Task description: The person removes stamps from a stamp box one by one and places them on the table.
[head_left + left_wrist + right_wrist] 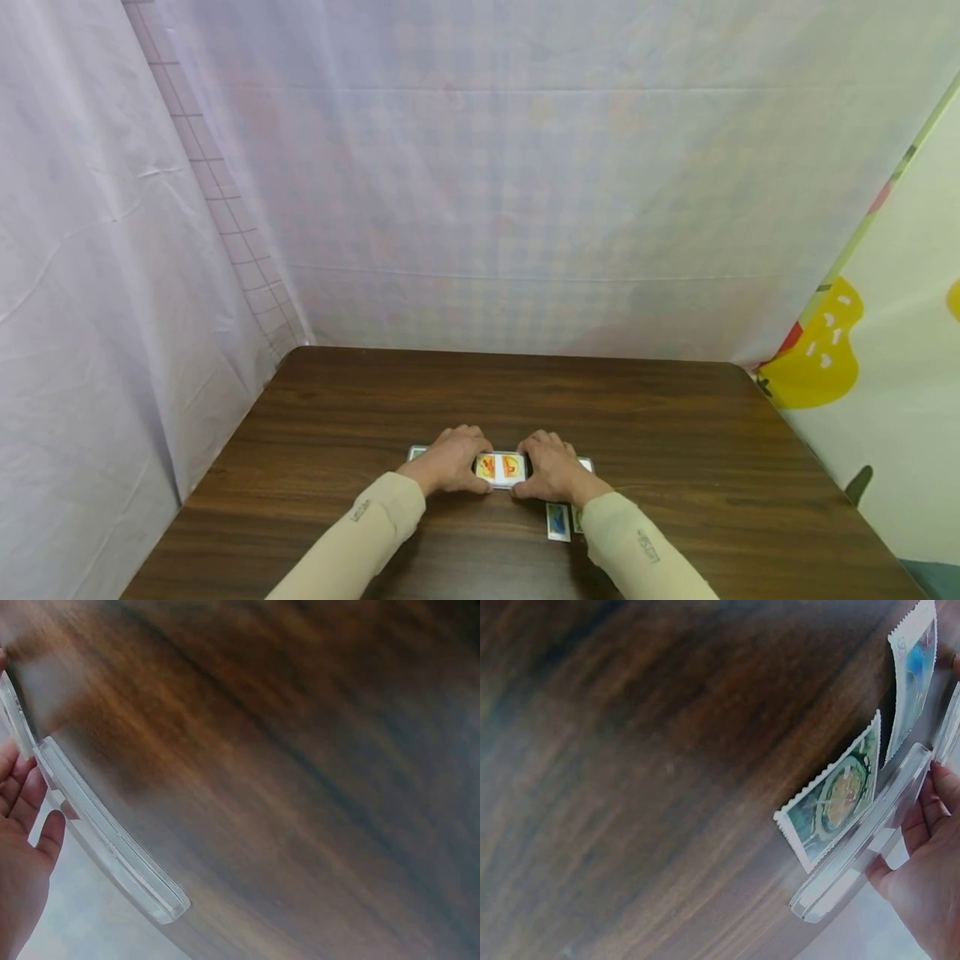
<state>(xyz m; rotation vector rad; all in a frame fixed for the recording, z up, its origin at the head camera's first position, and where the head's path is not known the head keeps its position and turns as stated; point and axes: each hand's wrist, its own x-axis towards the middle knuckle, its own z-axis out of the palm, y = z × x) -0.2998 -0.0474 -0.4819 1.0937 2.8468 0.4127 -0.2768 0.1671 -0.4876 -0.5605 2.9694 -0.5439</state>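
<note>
A clear plastic case (501, 470) with two orange-and-yellow pictures lies between my hands near the front of the table. My left hand (452, 460) grips its left end, thumb at the near side and fingers at the far side. The right hand (551, 465) holds the opposite end the same way. Beneath and beside the left hand shows another clear case (112, 832); a similar case (862, 836) lies by the right hand. Two perforated stamps are close to the right hand: one with a blue picture (557, 522), the other with a green picture (836, 799), partly hidden by the sleeve in the head view.
The dark wood-grain table (337, 400) has rounded far corners. A white curtain (510, 208) hangs behind it, with more white cloth (90, 250) along the left side. On the right, a white sheet with a yellow print (825, 350) borders the table.
</note>
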